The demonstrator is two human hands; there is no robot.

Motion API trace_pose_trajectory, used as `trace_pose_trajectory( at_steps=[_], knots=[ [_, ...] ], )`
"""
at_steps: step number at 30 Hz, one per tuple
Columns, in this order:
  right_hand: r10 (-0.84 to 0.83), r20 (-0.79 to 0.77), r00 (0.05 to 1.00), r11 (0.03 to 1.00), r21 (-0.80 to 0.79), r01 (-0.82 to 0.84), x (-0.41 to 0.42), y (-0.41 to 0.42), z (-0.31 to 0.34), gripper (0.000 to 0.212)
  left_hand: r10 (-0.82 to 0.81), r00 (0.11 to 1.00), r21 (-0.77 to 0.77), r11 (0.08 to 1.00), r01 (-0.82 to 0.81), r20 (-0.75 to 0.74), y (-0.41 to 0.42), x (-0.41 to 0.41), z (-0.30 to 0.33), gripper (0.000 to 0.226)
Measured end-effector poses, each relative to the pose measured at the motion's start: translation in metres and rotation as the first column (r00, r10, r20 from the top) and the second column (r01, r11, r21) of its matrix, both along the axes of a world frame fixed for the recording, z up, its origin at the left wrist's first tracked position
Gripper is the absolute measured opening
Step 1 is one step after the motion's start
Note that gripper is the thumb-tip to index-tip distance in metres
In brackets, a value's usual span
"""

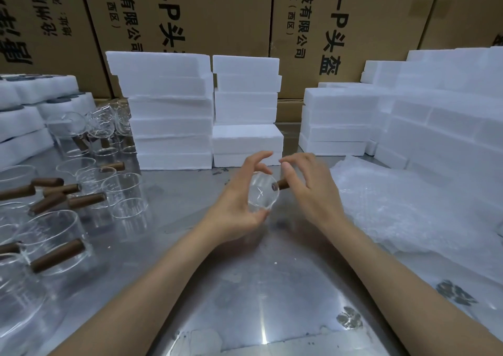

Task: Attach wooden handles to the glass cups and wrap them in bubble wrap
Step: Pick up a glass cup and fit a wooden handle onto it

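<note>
Holding a clear glass cup (262,192) above the middle of the steel bench (245,287), the left hand (239,206) is curling round it, thumb under the lower edge and fingers arching over the top, the forefinger lifted free. The right hand (307,189) is sitting just beside the cup on its right, fingers spread and loosely bent; a brown wooden handle (283,184) is sticking out from the cup's side and running under this hand's thumb, but whether the thumb and fingers are really pinching it cannot be told, since the hand is hiding most of it.

Lying to the right on the bench, a crumpled sheet of bubble wrap (394,206) is spreading toward the edge. More glass cups (122,192) are standing at the left, some with handles fitted, with loose handles (51,192) lying among them. Stacks of white foam blocks (168,110) are standing behind, in front of brown cardboard boxes (217,10) printed with black characters.
</note>
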State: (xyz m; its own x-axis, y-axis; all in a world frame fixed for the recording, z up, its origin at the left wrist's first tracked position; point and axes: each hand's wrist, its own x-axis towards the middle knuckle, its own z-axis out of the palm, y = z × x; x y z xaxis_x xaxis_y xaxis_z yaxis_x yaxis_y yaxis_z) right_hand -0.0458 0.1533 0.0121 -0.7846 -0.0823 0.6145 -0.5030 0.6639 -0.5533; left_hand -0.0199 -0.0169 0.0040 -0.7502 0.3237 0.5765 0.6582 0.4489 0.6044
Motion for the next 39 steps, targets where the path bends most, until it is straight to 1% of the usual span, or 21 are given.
trace_pose_trajectory(
  at_steps=[2, 4, 5, 7, 10, 12, 14, 16, 18, 21, 22, 26, 28, 29, 30, 33, 35, 37, 39],
  knots=[
    [0.028, 0.102, 0.994, 0.999, 0.028, -0.031, 0.000, 0.005, 0.002, 0.035, -0.003, 0.999, -0.054, 0.999, 0.000, -0.044, 0.003, 0.001, 0.001, 0.090],
    [0.059, 0.205, 0.977, 0.997, 0.040, -0.069, 0.001, 0.008, 0.001, 0.040, 0.001, 0.996, -0.105, 0.994, -0.010, -0.093, 0.004, 0.002, 0.000, 0.096],
    [0.064, 0.227, 0.972, 0.996, 0.047, -0.077, 0.000, 0.008, 0.001, 0.043, 0.002, 0.994, -0.129, 0.992, -0.016, -0.106, 0.004, 0.002, -0.001, 0.098],
    [0.057, 0.215, 0.975, 0.996, 0.053, -0.070, -0.002, 0.008, 0.000, 0.049, 0.009, 0.995, -0.160, 0.987, -0.026, -0.100, 0.002, 0.001, -0.002, 0.102],
    [0.006, 0.152, 0.988, 0.999, 0.043, -0.012, -0.004, 0.007, -0.002, 0.054, 0.003, 0.998, -0.153, 0.988, -0.012, -0.056, 0.001, 0.001, -0.002, 0.105],
    [-0.028, 0.117, 0.993, 1.000, 0.017, 0.027, -0.003, 0.006, -0.004, 0.055, -0.003, 1.000, -0.100, 0.995, 0.005, 0.019, 0.001, 0.002, -0.002, 0.107],
    [-0.052, 0.083, 0.995, 0.999, -0.013, 0.053, -0.003, 0.006, -0.005, 0.054, 0.003, 0.991, 0.021, 1.000, -0.006, 0.131, 0.002, 0.003, 0.000, 0.106],
    [-0.050, 0.052, 0.997, 0.998, -0.042, 0.052, -0.003, 0.004, -0.005, 0.053, 0.000, 0.978, 0.148, 0.989, -0.031, 0.209, 0.002, 0.003, 0.002, 0.098],
    [-0.026, 0.018, 1.000, 0.997, -0.079, 0.027, 0.000, 0.000, -0.006, 0.054, 0.001, 0.976, 0.230, 0.972, -0.053, 0.219, 0.003, 0.003, 0.003, 0.084],
    [-0.008, -0.028, 1.000, 0.995, -0.101, 0.005, 0.005, -0.006, -0.007, 0.055, 0.027, 0.977, 0.319, 0.943, -0.095, 0.211, 0.009, 0.006, 0.005, 0.054],
    [-0.005, -0.044, 0.999, 0.994, -0.106, 0.000, 0.006, -0.007, -0.007, 0.055, 0.036, 0.976, 0.355, 0.928, -0.112, 0.214, 0.011, 0.007, 0.005, 0.047],
    [-0.020, -0.076, 0.997, 0.996, -0.087, 0.013, 0.009, -0.012, -0.007, 0.053, 0.077, 0.973, 0.500, 0.847, -0.179, 0.218, 0.017, 0.006, 0.004, 0.035],
    [-0.006, -0.074, 0.997, 0.997, -0.076, 0.000, 0.011, -0.016, -0.007, 0.051, 0.117, 0.965, 0.552, 0.801, -0.232, 0.236, 0.019, 0.006, 0.006, 0.020],
    [0.003, -0.063, 0.998, 0.997, -0.075, -0.008, 0.011, -0.018, -0.007, 0.051, 0.137, 0.958, 0.565, 0.783, -0.261, 0.253, 0.020, 0.006, 0.008, 0.012],
    [0.009, -0.049, 0.999, 0.997, -0.076, -0.013, 0.012, -0.019, -0.007, 0.051, 0.150, 0.952, 0.570, 0.771, -0.282, 0.267, 0.020, 0.006, 0.009, 0.011],
    [-0.011, -0.027, 1.000, 0.996, -0.084, 0.009, 0.010, -0.018, -0.005, 0.052, 0.107, 0.940, 0.556, 0.782, -0.280, 0.323, 0.018, 0.005, 0.012, 0.027],
    [-0.027, 0.020, 0.999, 0.993, -0.112, 0.029, 0.007, -0.013, -0.002, 0.053, 0.043, 0.933, 0.530, 0.813, -0.241, 0.358, 0.016, 0.005, 0.013, 0.033],
    [-0.017, 0.079, 0.997, 0.986, -0.167, 0.030, 0.004, -0.005, -0.001, 0.055, -0.052, 0.918, 0.506, 0.846, -0.170, 0.394, 0.013, 0.005, 0.014, 0.030],
    [0.005, 0.129, 0.992, 0.977, -0.214, 0.023, 0.001, 0.002, -0.002, 0.056, -0.192, 0.870, 0.517, 0.852, -0.082, 0.455, 0.007, 0.005, 0.015, 0.025]
  ],
)
